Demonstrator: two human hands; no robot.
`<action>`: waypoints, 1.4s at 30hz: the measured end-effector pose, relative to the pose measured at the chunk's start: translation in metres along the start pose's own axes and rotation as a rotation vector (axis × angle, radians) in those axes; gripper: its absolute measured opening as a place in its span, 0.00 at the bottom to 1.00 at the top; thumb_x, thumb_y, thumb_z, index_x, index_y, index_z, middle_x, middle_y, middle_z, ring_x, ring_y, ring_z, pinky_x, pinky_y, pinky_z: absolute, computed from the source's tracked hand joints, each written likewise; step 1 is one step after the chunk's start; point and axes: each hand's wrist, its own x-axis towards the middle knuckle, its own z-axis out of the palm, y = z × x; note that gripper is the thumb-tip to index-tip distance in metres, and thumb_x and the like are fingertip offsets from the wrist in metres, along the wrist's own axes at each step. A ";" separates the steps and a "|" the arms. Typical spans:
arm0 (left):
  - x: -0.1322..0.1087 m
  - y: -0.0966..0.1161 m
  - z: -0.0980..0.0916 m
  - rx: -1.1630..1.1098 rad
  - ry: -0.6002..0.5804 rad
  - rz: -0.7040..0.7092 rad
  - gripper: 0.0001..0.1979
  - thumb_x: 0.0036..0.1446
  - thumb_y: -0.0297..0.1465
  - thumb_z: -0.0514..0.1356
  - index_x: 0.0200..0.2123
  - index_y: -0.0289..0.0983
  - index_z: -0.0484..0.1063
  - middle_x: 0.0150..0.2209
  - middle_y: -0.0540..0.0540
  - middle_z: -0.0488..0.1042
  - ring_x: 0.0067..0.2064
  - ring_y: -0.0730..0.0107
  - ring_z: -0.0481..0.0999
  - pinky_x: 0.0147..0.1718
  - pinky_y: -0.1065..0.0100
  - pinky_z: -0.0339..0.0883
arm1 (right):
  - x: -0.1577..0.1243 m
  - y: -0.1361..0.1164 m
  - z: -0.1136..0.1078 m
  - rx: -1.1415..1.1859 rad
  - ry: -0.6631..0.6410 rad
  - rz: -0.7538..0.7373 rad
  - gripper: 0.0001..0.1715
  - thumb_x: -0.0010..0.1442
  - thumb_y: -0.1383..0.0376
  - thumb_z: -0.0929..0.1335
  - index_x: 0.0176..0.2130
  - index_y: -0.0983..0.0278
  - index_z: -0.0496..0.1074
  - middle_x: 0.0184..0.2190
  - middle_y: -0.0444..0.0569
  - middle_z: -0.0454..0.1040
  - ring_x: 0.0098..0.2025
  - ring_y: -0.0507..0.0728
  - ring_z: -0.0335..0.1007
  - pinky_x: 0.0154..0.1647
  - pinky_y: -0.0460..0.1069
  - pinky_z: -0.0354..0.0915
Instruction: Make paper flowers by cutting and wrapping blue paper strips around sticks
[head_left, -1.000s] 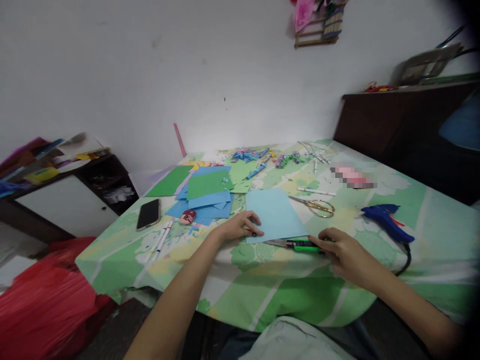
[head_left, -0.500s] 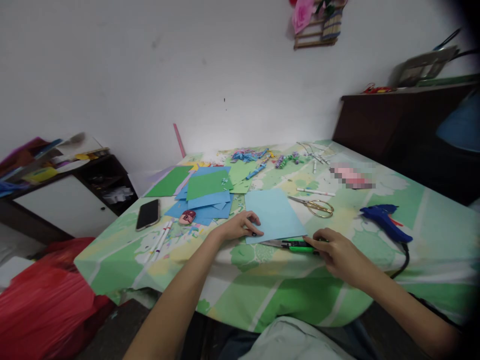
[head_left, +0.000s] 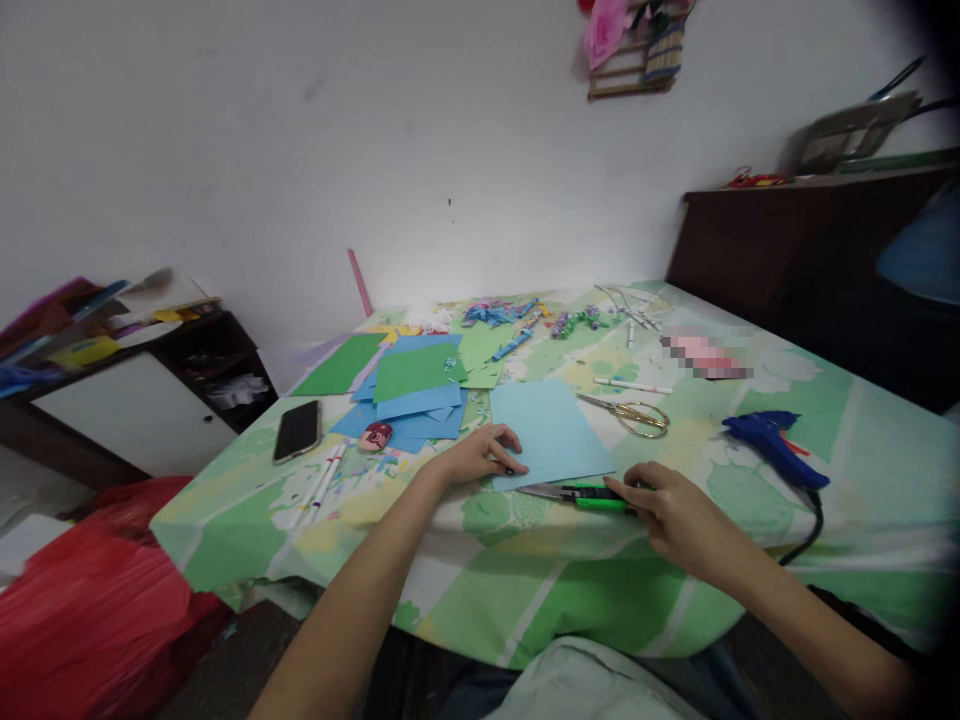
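Observation:
A light blue sheet of paper [head_left: 551, 425] lies flat near the front of the table. My left hand [head_left: 484, 455] is on its lower left corner, fingers bent and fingertips pressed on the sheet. In my right hand [head_left: 667, 510] is a green and black utility knife [head_left: 600, 496] with its blade out, pointing left just below the paper's front edge. My right index finger stretches along the knife's handle, close to the paper's lower right corner. Gold-handled scissors [head_left: 637, 418] lie just right of the sheet.
A blue glue gun [head_left: 776, 448] with a cord rests at the right. Left are a phone [head_left: 297, 431], markers [head_left: 324, 484], a small round red case [head_left: 375, 436] and stacked green and blue paper [head_left: 420, 370]. Paper scraps and curled strips [head_left: 491, 312] lie at the back.
The utility knife has shifted slightly left and toward me, its blade now a little further from the paper's front edge. My left hand stays in place on the sheet.

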 end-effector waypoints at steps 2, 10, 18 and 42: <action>0.000 0.000 0.000 0.010 0.002 -0.004 0.13 0.49 0.24 0.58 0.37 0.43 0.76 0.43 0.47 0.65 0.45 0.69 0.63 0.48 0.66 0.57 | -0.002 0.000 0.000 -0.007 -0.002 0.012 0.29 0.47 0.78 0.58 0.48 0.65 0.70 0.33 0.55 0.69 0.35 0.57 0.64 0.33 0.50 0.63; -0.001 0.001 0.002 -0.015 0.016 -0.030 0.13 0.49 0.23 0.57 0.37 0.43 0.76 0.44 0.46 0.65 0.44 0.69 0.63 0.44 0.67 0.60 | 0.006 -0.009 0.001 0.031 0.006 -0.001 0.30 0.47 0.77 0.61 0.49 0.63 0.69 0.33 0.54 0.69 0.35 0.57 0.65 0.34 0.49 0.63; -0.002 0.001 0.002 -0.036 0.016 -0.022 0.14 0.49 0.23 0.57 0.37 0.43 0.76 0.44 0.46 0.65 0.44 0.69 0.63 0.45 0.67 0.60 | 0.005 -0.011 0.001 0.017 -0.001 0.010 0.29 0.47 0.78 0.60 0.48 0.64 0.70 0.33 0.55 0.69 0.35 0.58 0.65 0.34 0.50 0.63; 0.014 0.043 0.027 0.239 0.254 -0.174 0.19 0.40 0.40 0.65 0.35 0.37 0.70 0.35 0.45 0.70 0.38 0.63 0.66 0.38 0.65 0.58 | -0.022 0.068 -0.013 -0.272 0.228 0.500 0.23 0.59 0.65 0.57 0.53 0.71 0.60 0.33 0.58 0.71 0.33 0.61 0.69 0.29 0.51 0.63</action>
